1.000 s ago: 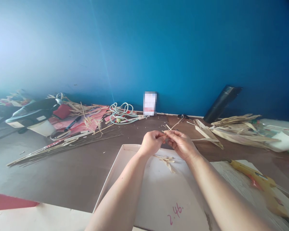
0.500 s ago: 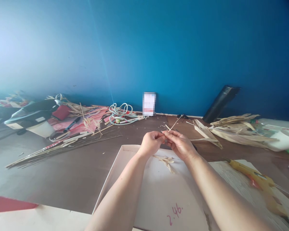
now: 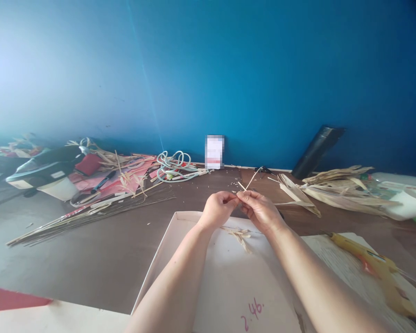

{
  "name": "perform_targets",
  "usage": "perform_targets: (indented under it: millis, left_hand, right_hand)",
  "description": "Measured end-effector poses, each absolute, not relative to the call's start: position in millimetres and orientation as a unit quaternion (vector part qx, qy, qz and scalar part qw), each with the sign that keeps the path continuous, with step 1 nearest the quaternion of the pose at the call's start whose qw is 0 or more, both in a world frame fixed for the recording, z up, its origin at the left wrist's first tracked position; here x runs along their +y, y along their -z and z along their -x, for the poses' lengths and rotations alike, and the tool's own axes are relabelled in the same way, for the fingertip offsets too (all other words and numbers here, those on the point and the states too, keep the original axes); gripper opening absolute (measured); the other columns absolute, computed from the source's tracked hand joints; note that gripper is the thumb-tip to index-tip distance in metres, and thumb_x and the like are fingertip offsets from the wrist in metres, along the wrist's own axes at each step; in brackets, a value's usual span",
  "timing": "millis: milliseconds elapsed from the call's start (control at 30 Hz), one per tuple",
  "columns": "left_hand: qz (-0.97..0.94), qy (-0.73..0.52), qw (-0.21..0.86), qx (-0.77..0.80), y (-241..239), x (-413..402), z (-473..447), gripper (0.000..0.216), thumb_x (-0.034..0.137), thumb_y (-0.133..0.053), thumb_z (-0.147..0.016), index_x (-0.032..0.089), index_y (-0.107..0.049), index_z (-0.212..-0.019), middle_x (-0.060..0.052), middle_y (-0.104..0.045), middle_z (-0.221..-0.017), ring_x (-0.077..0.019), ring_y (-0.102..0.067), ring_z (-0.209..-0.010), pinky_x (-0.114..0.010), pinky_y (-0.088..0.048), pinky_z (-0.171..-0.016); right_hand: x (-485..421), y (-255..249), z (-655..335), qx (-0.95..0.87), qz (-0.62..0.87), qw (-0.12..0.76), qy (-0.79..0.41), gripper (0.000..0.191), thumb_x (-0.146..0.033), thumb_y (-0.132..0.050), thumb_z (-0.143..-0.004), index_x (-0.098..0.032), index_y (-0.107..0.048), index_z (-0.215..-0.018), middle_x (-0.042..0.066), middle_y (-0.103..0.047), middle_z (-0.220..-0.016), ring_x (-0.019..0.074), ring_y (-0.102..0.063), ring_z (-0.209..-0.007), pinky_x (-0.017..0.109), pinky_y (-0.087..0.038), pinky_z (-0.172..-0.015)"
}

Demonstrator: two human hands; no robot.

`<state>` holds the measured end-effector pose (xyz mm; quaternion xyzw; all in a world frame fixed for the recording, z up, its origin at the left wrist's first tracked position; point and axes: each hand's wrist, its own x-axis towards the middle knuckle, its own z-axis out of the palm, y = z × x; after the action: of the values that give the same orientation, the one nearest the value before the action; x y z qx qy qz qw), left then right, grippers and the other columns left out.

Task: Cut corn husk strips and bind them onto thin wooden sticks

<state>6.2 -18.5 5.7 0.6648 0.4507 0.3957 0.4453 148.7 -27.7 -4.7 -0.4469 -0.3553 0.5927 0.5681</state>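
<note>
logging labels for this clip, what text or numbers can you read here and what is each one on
"2.46." in pink handwriting, on the white board below the hands.
The small card leaning on the blue wall is blurred out: not readable.
A pale label on the dark device at the far left is too small to read.
The yellow glue gun at the right bears a dark mark, too blurred to read.
No other text shows.

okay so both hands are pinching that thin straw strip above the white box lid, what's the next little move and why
Probably a short pull or twist of the thin straw strip between the fingertips. The left hand and right hand meet on it just above the far edge of the white box lid, its free ends sticking up, with finished-looking scraps lying below.
</note>
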Motion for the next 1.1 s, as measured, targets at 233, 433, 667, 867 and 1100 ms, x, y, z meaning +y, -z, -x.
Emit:
perform_targets:
  millis: [233, 433, 667, 867, 1100]
  left_hand:
    - [-0.665, -0.384, 0.456, 0.450, -2.5, -17.0, -6.2, 0.022, 0.034, -0.053, -0.074, 0.015, -0.065, -0.075, 0.001, -0.061, -0.066, -0.0092, -0.047, -0.059, -0.020, -0.034, -0.055]
    - [-0.672, -0.384, 0.445, 0.451, -2.7, -16.8, -4.8, 0.020, 0.031, -0.052, -0.074, 0.015, -0.063, -0.071, 0.001, -0.059, -0.064, -0.0094, -0.046, -0.060, -0.021, -0.034, -0.056]
    - [-0.677, -0.367, 0.443, 0.458, -2.6, -16.5, -5.9, 0.023, 0.034, -0.052, -0.074, 0.015, -0.063, -0.071, 0.001, -0.057, -0.062, -0.0093, -0.043, -0.057, -0.021, -0.032, -0.054]
    - [-0.681, -0.362, 0.446, 0.455, -3.4, -17.3, -5.6, 0.024, 0.036, -0.051, -0.074, 0.015, -0.064, -0.073, 0.001, -0.059, -0.065, -0.0097, -0.045, -0.058, -0.022, -0.034, -0.056]
    - [-0.674, -0.363, 0.447, 0.463, -4.0, -18.1, -6.0, 0.023, 0.034, -0.051, -0.073, 0.016, -0.065, -0.075, 0.000, -0.061, -0.067, -0.0104, -0.048, -0.060, -0.022, -0.036, -0.057]
  right_hand:
    - [-28.4, 4.9, -146.7, -0.358, 0.447, 0.574, -0.585, 0.021, -0.032, -0.079, -0.058, -0.018, -0.064, -0.063, -0.003, -0.060, -0.062, 0.0092, -0.050, -0.061, 0.024, -0.036, -0.058]
    - [-26.4, 8.3, -149.0, -0.352, 0.429, 0.582, -0.594, 0.025, -0.032, -0.078, -0.061, -0.018, -0.071, -0.081, 0.001, -0.063, -0.075, 0.0109, -0.052, -0.066, 0.025, -0.039, -0.060]
    - [-25.8, 5.0, -148.4, -0.329, 0.428, 0.597, -0.594, 0.021, -0.029, -0.080, -0.058, -0.017, -0.065, -0.065, -0.002, -0.057, -0.062, 0.0082, -0.048, -0.058, 0.022, -0.036, -0.054]
    - [-26.5, 2.7, -147.1, -0.321, 0.421, 0.607, -0.593, 0.024, -0.028, -0.081, -0.057, -0.016, -0.061, -0.062, -0.003, -0.052, -0.059, 0.0072, -0.045, -0.055, 0.021, -0.034, -0.051]
    - [-25.2, 4.2, -148.3, -0.314, 0.410, 0.616, -0.595, 0.024, -0.029, -0.080, -0.058, -0.017, -0.060, -0.061, -0.005, -0.046, -0.054, 0.0072, -0.042, -0.053, 0.022, -0.034, -0.050]
